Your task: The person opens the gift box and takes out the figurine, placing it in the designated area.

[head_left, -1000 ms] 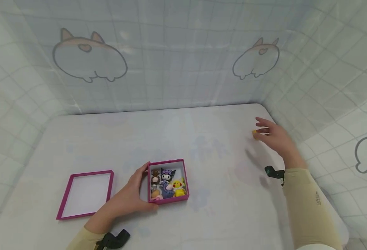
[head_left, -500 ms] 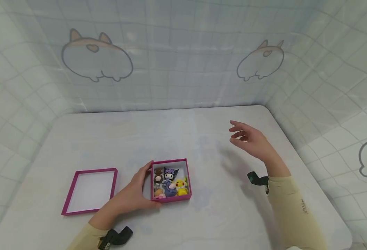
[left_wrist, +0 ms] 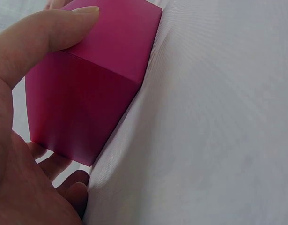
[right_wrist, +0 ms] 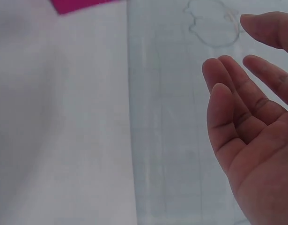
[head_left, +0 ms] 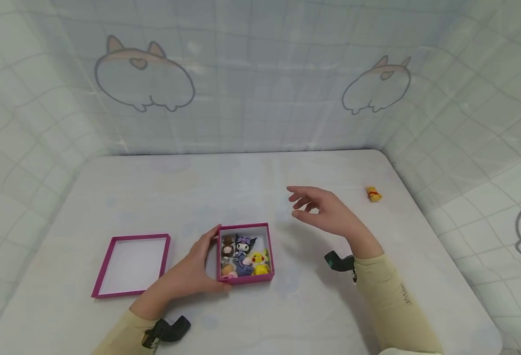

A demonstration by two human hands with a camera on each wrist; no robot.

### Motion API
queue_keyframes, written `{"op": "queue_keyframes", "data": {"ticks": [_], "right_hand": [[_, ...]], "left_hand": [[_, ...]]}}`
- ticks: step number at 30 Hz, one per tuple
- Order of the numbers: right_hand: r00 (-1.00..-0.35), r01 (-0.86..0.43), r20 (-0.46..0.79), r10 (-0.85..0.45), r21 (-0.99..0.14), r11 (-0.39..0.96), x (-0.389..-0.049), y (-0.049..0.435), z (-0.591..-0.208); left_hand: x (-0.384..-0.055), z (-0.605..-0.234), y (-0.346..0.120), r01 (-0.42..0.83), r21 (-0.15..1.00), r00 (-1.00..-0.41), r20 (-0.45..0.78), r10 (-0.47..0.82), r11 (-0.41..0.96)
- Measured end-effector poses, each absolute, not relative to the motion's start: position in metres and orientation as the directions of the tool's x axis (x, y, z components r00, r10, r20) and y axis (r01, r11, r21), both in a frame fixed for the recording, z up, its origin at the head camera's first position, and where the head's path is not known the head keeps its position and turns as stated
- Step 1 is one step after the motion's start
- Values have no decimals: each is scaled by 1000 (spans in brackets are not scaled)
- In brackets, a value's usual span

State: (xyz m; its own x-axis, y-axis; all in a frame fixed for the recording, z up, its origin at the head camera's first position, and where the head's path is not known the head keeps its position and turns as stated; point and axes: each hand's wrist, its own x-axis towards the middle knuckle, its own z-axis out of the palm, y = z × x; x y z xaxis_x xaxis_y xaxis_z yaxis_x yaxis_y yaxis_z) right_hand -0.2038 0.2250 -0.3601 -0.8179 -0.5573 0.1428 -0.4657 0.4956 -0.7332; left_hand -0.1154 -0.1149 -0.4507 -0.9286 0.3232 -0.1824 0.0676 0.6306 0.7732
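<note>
My left hand point(head_left: 190, 275) grips a magenta box point(head_left: 251, 280) by its left side, thumb on the near wall and fingers round the far corner; the left wrist view shows the thumb pressing the magenta wall point(left_wrist: 120, 37). Inside the box lie several small figurines, among them a yellow Pikachu figurine point(head_left: 259, 264) and a purple-and-black figurine point(head_left: 243, 245). To the right of the box, my right hand point(head_left: 327, 212) hovers over the table with loosely bent fingers, holding nothing. A small yellow bear figurine point(head_left: 373, 194) in red lies at the table's far right.
A shallow magenta-rimmed lid point(head_left: 166, 256) lies white inside up on the table, left of the box and beside the left forearm. The white-covered table point(head_left: 225, 187) ends at a sheet-like wall point(head_left: 260, 98) with grid lines; similar walls stand on both sides.
My right hand has let go of the yellow bear figurine at the far right and moved left toward the box. The left hand keeps its grip on the box; the view has shifted slightly.
</note>
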Motion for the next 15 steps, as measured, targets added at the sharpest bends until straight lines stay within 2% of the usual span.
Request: {"op": "queue_keyframes", "data": {"ticks": [7, 15], "right_hand": [[-717, -564, 189, -671, -723, 399, -195, 199, -360], [-643, -579, 168, -747, -745, 331, -171, 167, -344]], "left_hand": [[-113, -448, -114, 71, 776, -930, -176, 323, 627], [-111, -448, -113, 78, 773, -929, -173, 327, 630]]}}
